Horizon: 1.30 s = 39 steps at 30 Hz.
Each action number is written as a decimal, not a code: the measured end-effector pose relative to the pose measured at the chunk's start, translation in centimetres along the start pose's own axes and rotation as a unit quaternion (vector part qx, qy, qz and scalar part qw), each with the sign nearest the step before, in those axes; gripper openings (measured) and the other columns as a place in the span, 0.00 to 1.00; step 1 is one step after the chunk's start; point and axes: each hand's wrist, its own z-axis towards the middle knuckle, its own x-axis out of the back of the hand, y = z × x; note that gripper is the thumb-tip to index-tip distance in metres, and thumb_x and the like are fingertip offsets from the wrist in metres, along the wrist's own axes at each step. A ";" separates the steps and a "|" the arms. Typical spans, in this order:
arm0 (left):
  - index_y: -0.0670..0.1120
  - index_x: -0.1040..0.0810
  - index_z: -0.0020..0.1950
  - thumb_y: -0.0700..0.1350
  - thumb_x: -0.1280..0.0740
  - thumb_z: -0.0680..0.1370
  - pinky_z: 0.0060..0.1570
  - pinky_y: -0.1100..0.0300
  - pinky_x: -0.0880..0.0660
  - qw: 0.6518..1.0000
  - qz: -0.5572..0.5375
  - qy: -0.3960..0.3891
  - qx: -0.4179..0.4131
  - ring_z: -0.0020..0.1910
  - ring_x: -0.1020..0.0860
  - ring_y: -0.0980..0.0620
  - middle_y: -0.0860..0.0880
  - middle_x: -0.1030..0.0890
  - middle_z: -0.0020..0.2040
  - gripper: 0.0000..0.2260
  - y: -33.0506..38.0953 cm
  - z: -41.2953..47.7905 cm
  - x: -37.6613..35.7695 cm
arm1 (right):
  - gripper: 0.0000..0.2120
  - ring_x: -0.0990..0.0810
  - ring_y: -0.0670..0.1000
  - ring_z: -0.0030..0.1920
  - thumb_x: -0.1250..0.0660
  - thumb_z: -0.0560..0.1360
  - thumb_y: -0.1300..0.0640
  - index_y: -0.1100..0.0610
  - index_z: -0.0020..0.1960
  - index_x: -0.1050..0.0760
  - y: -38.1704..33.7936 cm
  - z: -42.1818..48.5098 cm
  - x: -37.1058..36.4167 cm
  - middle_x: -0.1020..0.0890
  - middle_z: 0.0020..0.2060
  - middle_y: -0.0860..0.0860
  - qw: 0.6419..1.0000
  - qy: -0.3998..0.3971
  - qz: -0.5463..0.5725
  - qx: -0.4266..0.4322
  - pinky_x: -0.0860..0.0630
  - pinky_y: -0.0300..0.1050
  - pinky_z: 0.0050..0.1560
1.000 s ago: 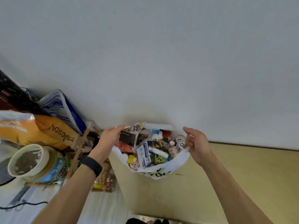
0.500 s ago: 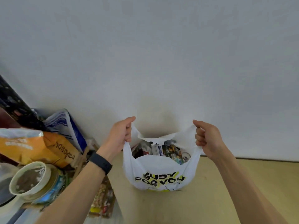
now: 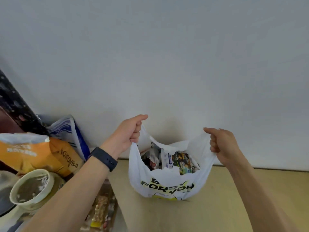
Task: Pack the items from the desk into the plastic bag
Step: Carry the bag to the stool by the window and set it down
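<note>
A white plastic bag (image 3: 167, 181) with black and yellow lettering stands on the pale wooden desk (image 3: 225, 206) against the wall. Its mouth gapes, and several packets and small boxes (image 3: 175, 160) fill it. My left hand (image 3: 128, 133), with a dark band on the wrist, is closed around the bag's left handle. My right hand (image 3: 222, 144) is closed around the right handle. Both handles are pulled up and apart.
Left of the desk sits a cluttered pile: an orange sack (image 3: 33, 153), a blue and white bag (image 3: 70, 133), a round tub (image 3: 31, 188) and a snack packet (image 3: 102, 208). A plain white wall (image 3: 167, 64) rises right behind the bag.
Both hands moved from the bag's rim up to its handles and raised them, so the bag now stands taller. The view tilted slightly upward.
</note>
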 end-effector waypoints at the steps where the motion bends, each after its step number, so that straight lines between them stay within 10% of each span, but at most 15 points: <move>1: 0.52 0.38 0.33 0.51 0.30 0.76 0.22 0.63 0.49 1.000 0.004 -0.004 -0.003 0.22 0.48 0.55 0.54 0.45 0.27 0.19 0.4 -0.1 0.1 | 0.20 0.45 0.46 0.23 0.30 0.74 0.65 0.50 0.38 0.40 -0.2 0.0 0.3 0.42 0.23 0.46 1.000 0.001 0.006 0.008 0.46 0.40 0.21; 11: 0.49 0.34 0.36 0.48 0.35 0.80 0.30 0.57 0.49 1.000 0.026 -0.010 0.009 0.25 0.47 0.53 0.53 0.42 0.26 0.14 -4.4 0.3 0.7 | 0.18 0.45 0.48 0.27 0.31 0.74 0.66 0.52 0.38 0.38 3.6 -2.0 -0.2 0.40 0.28 0.48 0.999 0.026 -0.024 0.013 0.44 0.42 0.27; 18: 0.54 0.22 0.61 0.52 0.45 0.85 0.36 0.62 0.27 0.994 0.075 -0.019 -0.072 0.31 0.27 0.52 0.48 0.26 0.31 0.13 -8.8 -2.8 -0.7 | 0.07 0.26 0.46 0.34 0.33 0.79 0.58 0.62 0.45 0.24 8.6 -5.8 0.2 0.26 0.30 0.46 0.987 0.042 -0.119 0.099 0.28 0.37 0.41; 25: 0.48 0.33 0.34 0.52 0.46 0.85 0.20 0.65 0.46 0.992 0.119 -0.034 -0.025 0.22 0.46 0.55 0.54 0.41 0.24 0.20 -7.7 -2.7 -3.6 | 0.17 0.40 0.48 0.25 0.35 0.79 0.53 0.55 0.33 0.34 9.5 -7.4 3.7 0.37 0.24 0.49 0.987 0.150 -0.051 0.027 0.41 0.43 0.29; 39: 0.53 0.38 0.34 0.52 0.34 0.79 0.22 0.63 0.48 0.966 0.175 -0.187 -0.047 0.24 0.48 0.54 0.53 0.44 0.28 0.17 -4.0 -11.4 -19.8 | 0.18 0.43 0.48 0.27 0.40 0.77 0.54 0.51 0.29 0.39 3.1 -17.7 15.5 0.40 0.26 0.48 0.952 0.280 -0.076 0.098 0.46 0.46 0.31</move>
